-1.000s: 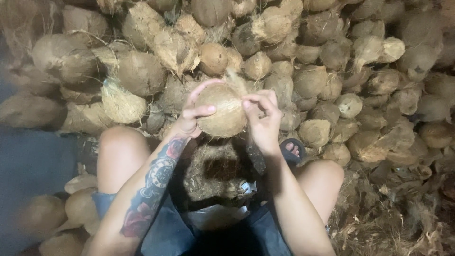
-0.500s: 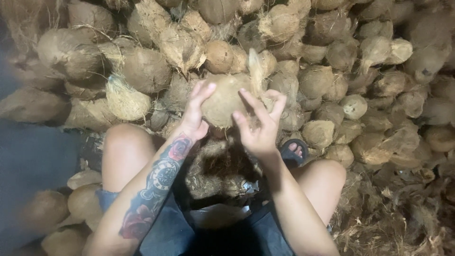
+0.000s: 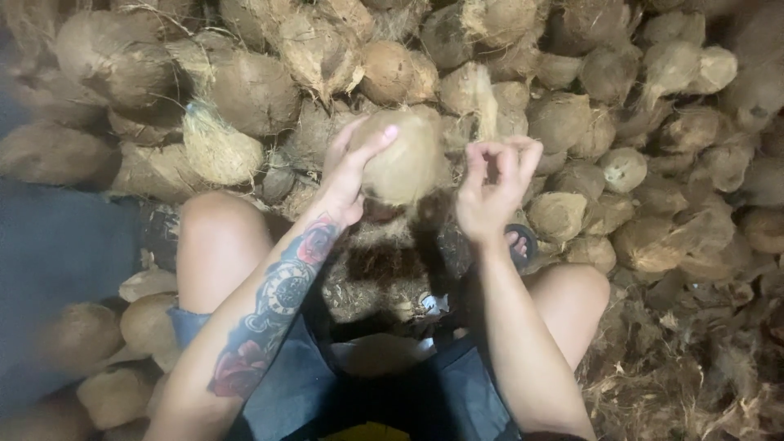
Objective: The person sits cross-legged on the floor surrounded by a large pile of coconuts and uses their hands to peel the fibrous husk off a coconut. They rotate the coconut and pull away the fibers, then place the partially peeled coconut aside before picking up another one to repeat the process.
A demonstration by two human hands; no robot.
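Looking down from the head view, I see one husked coconut [image 3: 402, 155] raised in front of the heap, above the lap and between the two knees. My left hand [image 3: 349, 167] carries it, the fingers [image 3: 371, 143] wrapped over its left side and grasping it. My right hand [image 3: 490, 184] sits just beside the nut on its right, apart from it, the fingers curled loosely inward and holding nothing that I can make out.

Behind the hands a pile of coconuts [image 3: 572, 114] fills the whole upper frame, too many and too overlapped for me to count. A few more, about four or five, lie at the lower left by the left knee [image 3: 214, 237]. Loose husk fibre [image 3: 694, 359] covers the floor at the lower right. Between the legs lies a dark clump of fibre [image 3: 376, 278], and a sandalled foot [image 3: 518, 241] shows just under the right wrist.
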